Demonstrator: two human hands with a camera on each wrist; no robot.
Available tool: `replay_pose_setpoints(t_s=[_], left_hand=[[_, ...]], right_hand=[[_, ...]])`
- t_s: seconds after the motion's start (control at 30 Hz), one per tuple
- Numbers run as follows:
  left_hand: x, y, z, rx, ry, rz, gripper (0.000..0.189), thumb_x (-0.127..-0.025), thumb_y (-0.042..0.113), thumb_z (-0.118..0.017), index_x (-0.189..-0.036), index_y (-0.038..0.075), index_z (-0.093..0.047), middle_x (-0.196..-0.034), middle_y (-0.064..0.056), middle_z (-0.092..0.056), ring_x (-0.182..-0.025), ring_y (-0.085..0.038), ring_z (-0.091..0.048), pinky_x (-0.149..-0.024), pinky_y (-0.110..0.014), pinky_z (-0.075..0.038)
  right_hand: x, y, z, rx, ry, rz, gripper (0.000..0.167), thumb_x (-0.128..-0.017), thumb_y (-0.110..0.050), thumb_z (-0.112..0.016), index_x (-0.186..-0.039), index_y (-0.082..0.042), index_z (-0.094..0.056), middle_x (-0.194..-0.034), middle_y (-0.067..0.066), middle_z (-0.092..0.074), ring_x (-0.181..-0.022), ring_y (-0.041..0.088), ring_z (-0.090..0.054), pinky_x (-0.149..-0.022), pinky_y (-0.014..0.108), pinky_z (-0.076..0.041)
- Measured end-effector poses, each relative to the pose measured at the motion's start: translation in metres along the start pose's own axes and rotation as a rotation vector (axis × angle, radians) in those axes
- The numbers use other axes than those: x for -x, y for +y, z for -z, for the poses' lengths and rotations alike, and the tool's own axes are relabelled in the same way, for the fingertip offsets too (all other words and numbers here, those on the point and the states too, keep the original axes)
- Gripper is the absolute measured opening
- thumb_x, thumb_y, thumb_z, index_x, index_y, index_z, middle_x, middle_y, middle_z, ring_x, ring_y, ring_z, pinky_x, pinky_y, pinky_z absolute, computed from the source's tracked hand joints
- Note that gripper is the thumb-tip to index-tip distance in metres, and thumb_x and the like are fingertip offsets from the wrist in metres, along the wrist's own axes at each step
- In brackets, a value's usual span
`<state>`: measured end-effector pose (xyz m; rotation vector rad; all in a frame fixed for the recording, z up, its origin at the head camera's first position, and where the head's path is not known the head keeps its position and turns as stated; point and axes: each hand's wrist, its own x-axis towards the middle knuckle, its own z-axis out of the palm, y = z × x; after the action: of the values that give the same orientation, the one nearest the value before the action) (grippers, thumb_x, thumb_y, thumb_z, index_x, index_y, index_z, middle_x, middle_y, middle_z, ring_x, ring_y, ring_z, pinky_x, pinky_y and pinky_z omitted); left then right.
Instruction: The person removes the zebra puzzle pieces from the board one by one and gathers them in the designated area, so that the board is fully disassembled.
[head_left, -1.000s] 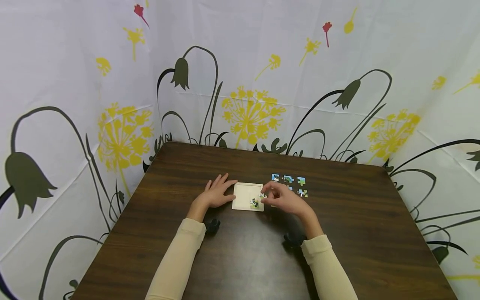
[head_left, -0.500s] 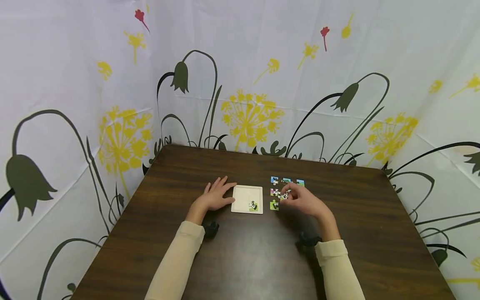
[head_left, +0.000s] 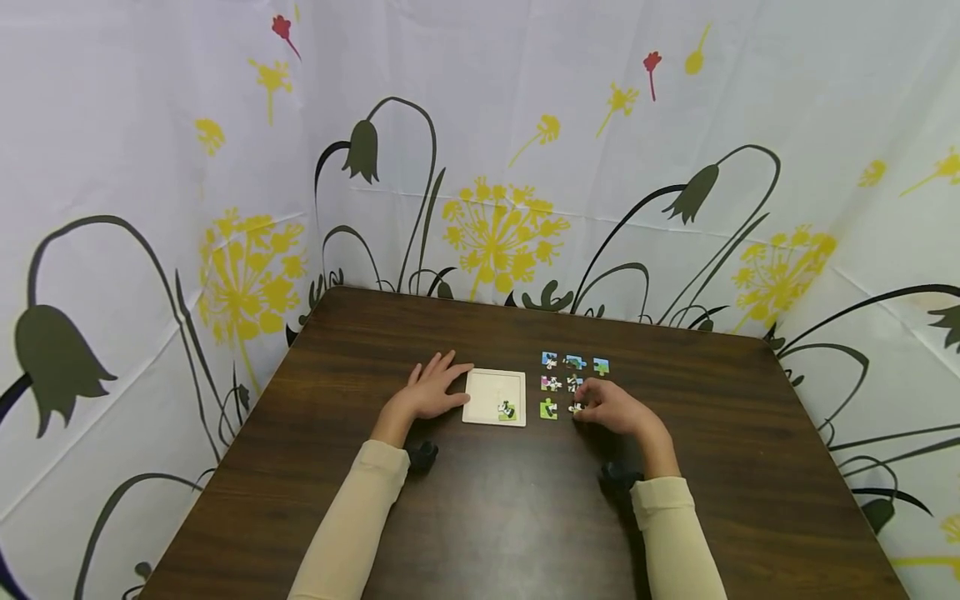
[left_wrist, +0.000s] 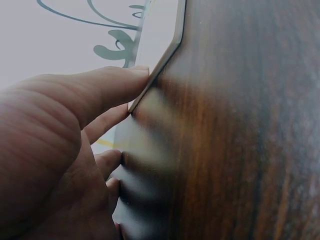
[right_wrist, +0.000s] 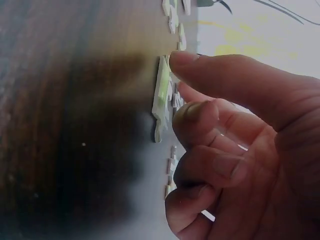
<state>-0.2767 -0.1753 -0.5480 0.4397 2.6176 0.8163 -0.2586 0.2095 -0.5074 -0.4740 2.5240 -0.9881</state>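
Observation:
My left hand (head_left: pixel 429 397) rests at the left side of a pale wooden puzzle tray (head_left: pixel 486 388), fingers spread on the tabletop. In the left wrist view its thumb (left_wrist: pixel 117 87) touches the tray's edge. One puzzle piece (head_left: pixel 507 412) with a black-and-white animal on green lies in the tray's lower right corner. To the right of the tray, my right hand (head_left: pixel 613 407) pinches another puzzle piece (head_left: pixel 575 408) down at the tabletop, partly hidden by the fingers. The right wrist view shows this piece (right_wrist: pixel 162 90) low over the wood, with the thumb tip at its end.
Several loose puzzle pieces lie in rows right of the tray, among them a blue one (head_left: pixel 550 360), a pink one (head_left: pixel 551 383) and a green one (head_left: pixel 548 409). The dark wooden table (head_left: pixel 487 508) backs onto a flowered curtain (head_left: pixel 510 125).
My right hand has moved from over the tray's right side to the loose pieces, carrying a puzzle piece and lowering it into the front row. My left hand has stayed at the tray.

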Motion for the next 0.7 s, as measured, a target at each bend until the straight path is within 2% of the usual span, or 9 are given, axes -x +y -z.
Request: replay_pose_setpoints(t_s=[0.3,0.7], left_hand=[[0.001,0.003,0.001,-0.003,0.0,0.001,0.07,-0.109,0.039,-0.062,-0.171,0.021,-0.035,-0.183,-0.016,-0.004,-0.169,-0.042,0.004,-0.132,-0.069,0.007],[0.009,0.012,0.007,0.007,-0.013,0.003,0.069,-0.109,0.038,-0.061,-0.171,0.022,-0.035,-0.183,-0.017,-0.004,-0.169,-0.042,0.004,-0.133,-0.068,0.007]], right_hand=[[0.002,0.009,0.0,-0.002,0.042,-0.078,0.03,-0.094,-0.01,-0.081,-0.115,0.003,-0.062,-0.08,0.006,-0.057,-0.071,0.017,-0.051,-0.065,0.033,-0.044],[-0.001,0.006,-0.002,0.009,0.022,-0.048,0.024,-0.096,-0.008,-0.078,-0.115,0.001,-0.065,-0.084,0.005,-0.057,-0.07,0.017,-0.05,-0.066,0.033,-0.043]])
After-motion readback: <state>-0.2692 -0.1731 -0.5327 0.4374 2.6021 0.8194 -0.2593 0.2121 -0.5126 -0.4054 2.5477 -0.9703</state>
